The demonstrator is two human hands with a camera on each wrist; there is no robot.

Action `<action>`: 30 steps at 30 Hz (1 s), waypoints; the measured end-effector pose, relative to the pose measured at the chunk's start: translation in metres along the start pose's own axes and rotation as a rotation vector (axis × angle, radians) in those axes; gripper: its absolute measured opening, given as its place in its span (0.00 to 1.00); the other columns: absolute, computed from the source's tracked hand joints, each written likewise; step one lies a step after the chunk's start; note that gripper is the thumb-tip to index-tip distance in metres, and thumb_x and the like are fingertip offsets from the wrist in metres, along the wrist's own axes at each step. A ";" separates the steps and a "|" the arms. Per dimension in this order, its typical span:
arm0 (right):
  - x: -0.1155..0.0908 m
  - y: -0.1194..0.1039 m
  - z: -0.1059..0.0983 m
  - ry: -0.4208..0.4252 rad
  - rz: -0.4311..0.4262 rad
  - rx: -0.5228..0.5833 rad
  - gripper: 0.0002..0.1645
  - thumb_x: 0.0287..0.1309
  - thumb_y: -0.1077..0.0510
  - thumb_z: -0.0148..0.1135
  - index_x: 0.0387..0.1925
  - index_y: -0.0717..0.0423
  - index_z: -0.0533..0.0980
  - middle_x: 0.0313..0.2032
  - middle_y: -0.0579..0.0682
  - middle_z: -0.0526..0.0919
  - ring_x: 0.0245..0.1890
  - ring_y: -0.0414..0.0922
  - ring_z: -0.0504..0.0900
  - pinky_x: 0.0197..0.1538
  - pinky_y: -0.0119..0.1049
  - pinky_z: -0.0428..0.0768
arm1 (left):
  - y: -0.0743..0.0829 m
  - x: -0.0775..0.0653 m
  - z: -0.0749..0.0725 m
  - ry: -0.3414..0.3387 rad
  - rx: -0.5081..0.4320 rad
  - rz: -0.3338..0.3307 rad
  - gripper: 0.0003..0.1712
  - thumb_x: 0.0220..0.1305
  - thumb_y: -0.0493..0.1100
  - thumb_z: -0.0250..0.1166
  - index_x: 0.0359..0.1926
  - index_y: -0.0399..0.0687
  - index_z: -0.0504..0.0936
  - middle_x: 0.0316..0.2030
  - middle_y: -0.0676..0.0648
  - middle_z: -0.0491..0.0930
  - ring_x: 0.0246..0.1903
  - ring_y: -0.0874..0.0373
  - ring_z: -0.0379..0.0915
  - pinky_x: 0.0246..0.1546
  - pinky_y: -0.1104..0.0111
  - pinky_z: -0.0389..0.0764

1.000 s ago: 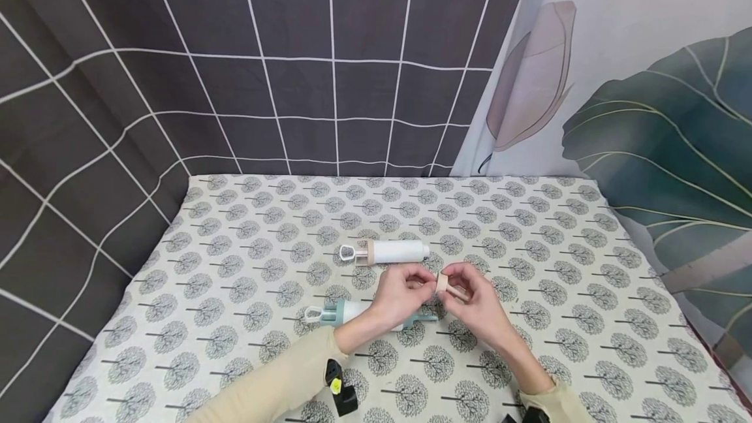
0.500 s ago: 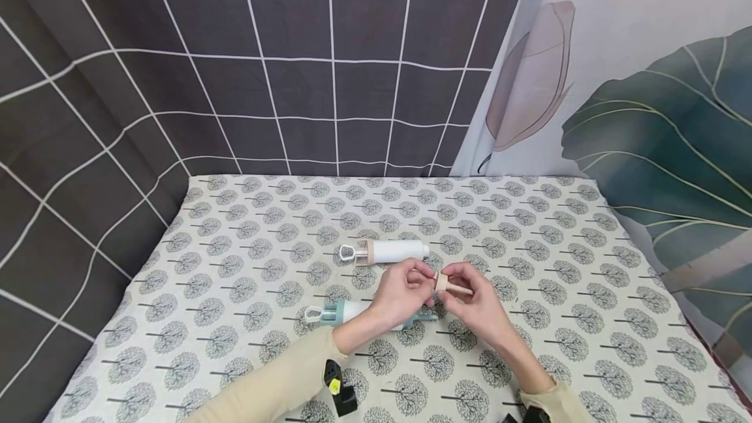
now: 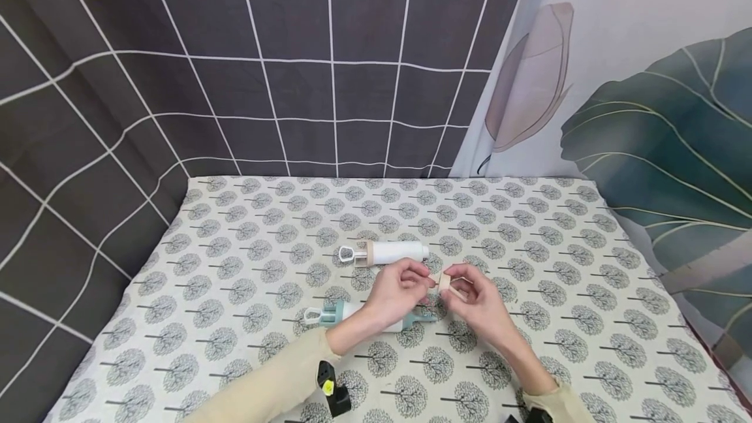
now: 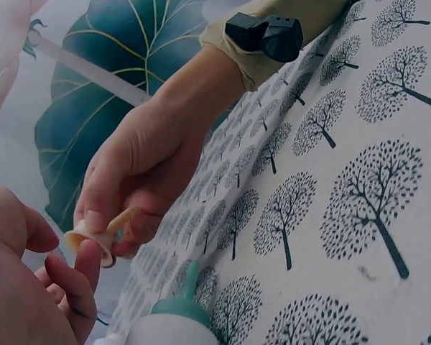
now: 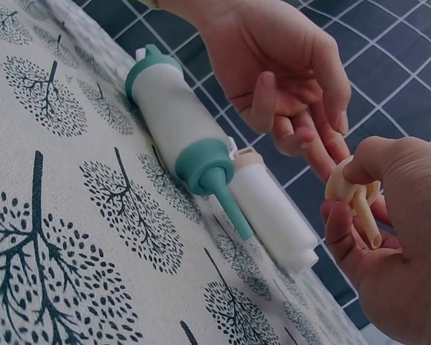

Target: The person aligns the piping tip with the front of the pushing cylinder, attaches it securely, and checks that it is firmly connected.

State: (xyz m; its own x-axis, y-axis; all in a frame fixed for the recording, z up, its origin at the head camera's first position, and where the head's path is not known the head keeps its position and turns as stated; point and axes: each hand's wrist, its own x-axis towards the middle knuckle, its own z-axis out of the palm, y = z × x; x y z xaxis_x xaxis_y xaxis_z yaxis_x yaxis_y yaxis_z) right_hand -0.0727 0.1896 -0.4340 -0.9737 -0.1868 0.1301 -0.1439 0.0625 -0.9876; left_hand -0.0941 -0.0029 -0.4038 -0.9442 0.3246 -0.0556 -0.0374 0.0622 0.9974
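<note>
Fingers of the right hand pinch the cream nozzle, lower right of centre in the head view; the left hand extends fingers to its wide end. Uneven pressure could tip it onto the worktop.

In head view, L hand hides middle pt. of green-white tube, R hand covers pt. of beige nozzle. In L-wrist view, bottom edge cuts this tube; in R-wrist view, R edge cuts R hand.

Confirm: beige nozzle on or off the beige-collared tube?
Off: the right hand pinches the nozzle, and the beige-collared tube lies apart on the cloth.
</note>
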 end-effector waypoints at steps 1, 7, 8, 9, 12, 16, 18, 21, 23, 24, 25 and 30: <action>0.000 0.000 0.000 0.000 -0.009 -0.002 0.24 0.54 0.77 0.62 0.53 0.74 0.68 0.44 0.70 0.77 0.40 0.47 0.82 0.37 0.32 0.84 | -0.001 0.001 -0.002 0.008 0.023 0.019 0.12 0.60 0.27 0.64 0.46 0.32 0.79 0.34 0.45 0.83 0.30 0.50 0.82 0.35 0.55 0.85; 0.000 0.001 -0.001 0.007 -0.021 0.003 0.23 0.54 0.78 0.62 0.52 0.74 0.68 0.42 0.68 0.78 0.39 0.49 0.83 0.38 0.35 0.84 | 0.001 0.009 -0.021 0.078 0.244 0.123 0.09 0.60 0.31 0.66 0.43 0.35 0.80 0.35 0.48 0.82 0.31 0.59 0.77 0.33 0.70 0.80; 0.000 0.001 -0.002 0.007 -0.020 0.005 0.23 0.54 0.78 0.62 0.52 0.74 0.68 0.42 0.68 0.78 0.39 0.49 0.83 0.38 0.35 0.84 | 0.002 0.011 -0.024 0.091 0.271 0.132 0.10 0.60 0.31 0.66 0.43 0.36 0.81 0.35 0.49 0.82 0.32 0.59 0.76 0.35 0.70 0.80; 0.000 0.001 -0.002 0.010 -0.018 0.006 0.23 0.54 0.78 0.62 0.52 0.74 0.68 0.42 0.67 0.78 0.38 0.50 0.83 0.38 0.35 0.84 | 0.003 0.013 -0.028 0.102 0.286 0.138 0.10 0.60 0.31 0.66 0.44 0.36 0.81 0.36 0.49 0.82 0.33 0.59 0.76 0.36 0.70 0.80; -0.001 0.001 -0.002 0.023 -0.007 -0.012 0.23 0.54 0.78 0.62 0.52 0.74 0.68 0.41 0.65 0.78 0.38 0.50 0.82 0.39 0.33 0.84 | 0.003 0.020 -0.037 0.123 0.310 0.151 0.12 0.59 0.31 0.68 0.45 0.37 0.81 0.38 0.48 0.82 0.36 0.57 0.78 0.38 0.69 0.80; -0.001 0.000 -0.001 0.036 0.002 -0.032 0.22 0.54 0.78 0.62 0.51 0.73 0.69 0.40 0.65 0.78 0.37 0.50 0.82 0.39 0.32 0.83 | 0.004 0.028 -0.047 0.137 0.350 0.170 0.13 0.58 0.33 0.70 0.46 0.38 0.82 0.40 0.46 0.83 0.39 0.54 0.78 0.43 0.63 0.80; -0.002 0.000 -0.001 0.039 0.001 -0.035 0.22 0.54 0.78 0.61 0.51 0.74 0.69 0.40 0.65 0.78 0.37 0.50 0.82 0.39 0.31 0.83 | 0.003 0.032 -0.051 0.142 0.393 0.179 0.14 0.58 0.34 0.70 0.47 0.40 0.83 0.42 0.47 0.84 0.41 0.53 0.78 0.46 0.60 0.78; -0.002 0.000 -0.001 0.043 -0.001 -0.038 0.22 0.54 0.78 0.61 0.51 0.74 0.69 0.39 0.65 0.78 0.37 0.50 0.82 0.39 0.31 0.83 | 0.001 0.037 -0.056 0.151 0.456 0.193 0.15 0.58 0.35 0.71 0.48 0.41 0.83 0.43 0.47 0.84 0.45 0.51 0.78 0.50 0.55 0.75; -0.001 0.001 -0.002 0.045 0.001 -0.043 0.22 0.54 0.78 0.62 0.51 0.73 0.70 0.39 0.64 0.78 0.36 0.49 0.82 0.38 0.31 0.83 | 0.000 0.040 -0.060 0.156 0.504 0.210 0.17 0.57 0.36 0.71 0.49 0.41 0.83 0.45 0.46 0.84 0.46 0.51 0.77 0.52 0.55 0.74; -0.002 0.001 -0.002 0.046 0.000 -0.044 0.22 0.54 0.77 0.62 0.51 0.73 0.70 0.38 0.64 0.78 0.36 0.48 0.82 0.37 0.31 0.83 | -0.001 0.042 -0.062 0.158 0.526 0.224 0.17 0.57 0.36 0.72 0.49 0.41 0.83 0.46 0.46 0.84 0.47 0.50 0.78 0.53 0.54 0.73; -0.002 0.002 -0.002 0.044 -0.005 -0.047 0.21 0.54 0.77 0.62 0.51 0.73 0.70 0.38 0.63 0.78 0.35 0.47 0.82 0.37 0.31 0.83 | -0.001 0.044 -0.063 0.157 0.545 0.236 0.18 0.56 0.36 0.72 0.49 0.40 0.83 0.47 0.45 0.84 0.48 0.49 0.77 0.54 0.53 0.72; -0.002 0.002 -0.003 0.045 -0.022 -0.059 0.21 0.54 0.77 0.63 0.50 0.73 0.70 0.37 0.62 0.78 0.34 0.42 0.81 0.35 0.30 0.82 | -0.003 0.054 -0.072 0.147 0.653 0.247 0.20 0.55 0.38 0.73 0.50 0.43 0.84 0.49 0.45 0.84 0.50 0.48 0.77 0.59 0.51 0.67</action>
State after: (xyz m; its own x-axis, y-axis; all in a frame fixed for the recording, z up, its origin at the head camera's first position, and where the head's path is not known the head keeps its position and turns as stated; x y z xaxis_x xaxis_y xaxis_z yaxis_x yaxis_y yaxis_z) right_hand -0.0719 0.1928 -0.4361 -0.9770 -0.1444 0.1567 -0.1741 0.1168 -0.9778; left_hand -0.1689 -0.0532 -0.4064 -0.9357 0.2748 0.2212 0.3438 0.5705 0.7459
